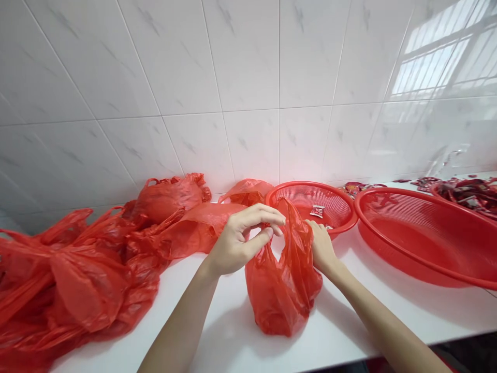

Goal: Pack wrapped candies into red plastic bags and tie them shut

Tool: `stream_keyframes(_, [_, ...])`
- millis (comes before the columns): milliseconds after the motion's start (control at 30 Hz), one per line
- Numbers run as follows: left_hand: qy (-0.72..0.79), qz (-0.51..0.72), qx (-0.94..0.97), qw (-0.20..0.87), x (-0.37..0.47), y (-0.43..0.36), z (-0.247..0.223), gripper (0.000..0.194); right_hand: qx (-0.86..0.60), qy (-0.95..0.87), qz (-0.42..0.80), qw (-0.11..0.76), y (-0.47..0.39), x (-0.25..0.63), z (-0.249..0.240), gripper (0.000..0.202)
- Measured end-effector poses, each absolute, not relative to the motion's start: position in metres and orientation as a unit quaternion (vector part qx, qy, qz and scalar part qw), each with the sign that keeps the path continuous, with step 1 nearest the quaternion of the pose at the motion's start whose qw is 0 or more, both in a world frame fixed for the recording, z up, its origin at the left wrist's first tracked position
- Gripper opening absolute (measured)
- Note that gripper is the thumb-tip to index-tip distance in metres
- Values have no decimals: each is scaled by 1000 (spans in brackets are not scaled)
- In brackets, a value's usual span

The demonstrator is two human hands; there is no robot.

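A red plastic carrier bag stands upright on the white table in front of me, its lower part rounded out; what is inside cannot be made out. At its left handle, my left hand curls, with the thumb and fingers closed around the thin plastic. My right hand grips the bag's right side near the top, its fingers partly hidden behind the plastic. Between the two hands the handles form a gap through which the white table shows.
Several crumpled red bags pile up on the left. Behind my right hand is a red mesh basket with a few small wrapped packets. A larger red basket stands to the right; more packets lie beyond. A tiled wall rises behind.
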State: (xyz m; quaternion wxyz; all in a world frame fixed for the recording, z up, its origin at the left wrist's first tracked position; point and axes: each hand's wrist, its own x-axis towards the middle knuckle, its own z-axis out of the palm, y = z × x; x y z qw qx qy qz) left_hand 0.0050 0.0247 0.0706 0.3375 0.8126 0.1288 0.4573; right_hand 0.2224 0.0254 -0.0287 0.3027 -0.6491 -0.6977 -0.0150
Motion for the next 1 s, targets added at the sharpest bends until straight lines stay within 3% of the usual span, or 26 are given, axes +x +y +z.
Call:
stream_keyframes(100, [130, 469, 805, 339, 2, 25, 72, 20, -609, -713, 31, 346, 23, 227, -23, 21])
stream_keyframes(200, [126, 482, 798, 340, 0, 26, 73, 23, -465, -669, 239, 527, 18, 235, -11, 35])
stream_keyframes(267, [121, 487, 796, 338, 0, 27, 73, 24, -355, -602, 399, 594, 14, 237, -5, 54])
stream_keyframes(367, [111, 498, 796, 325, -1, 28, 75, 23, -324, -592, 511, 532, 8, 229, -3, 67])
stream_keyframes(500, [103, 526, 792, 293, -5, 26, 79, 21, -389, -604, 518, 465, 7, 211, -4, 51])
stream_keyframes(600, [102, 562, 777, 265, -13, 23, 83, 23, -351, -586, 516, 516, 9, 205, 8, 35])
stream_keyframes(733, [93, 596, 761, 239, -22, 22, 87, 28, -246, -527, 544, 605, 9, 204, 35, 29])
stream_keyframes(900, [60, 558, 776, 287, -20, 20, 86, 30, -340, -626, 529, 460, 12, 190, 47, 10])
stream_keyframes(1000, [51, 527, 789, 310, -17, 19, 85, 28, -337, -700, 493, 391, 12, 183, 46, 19])
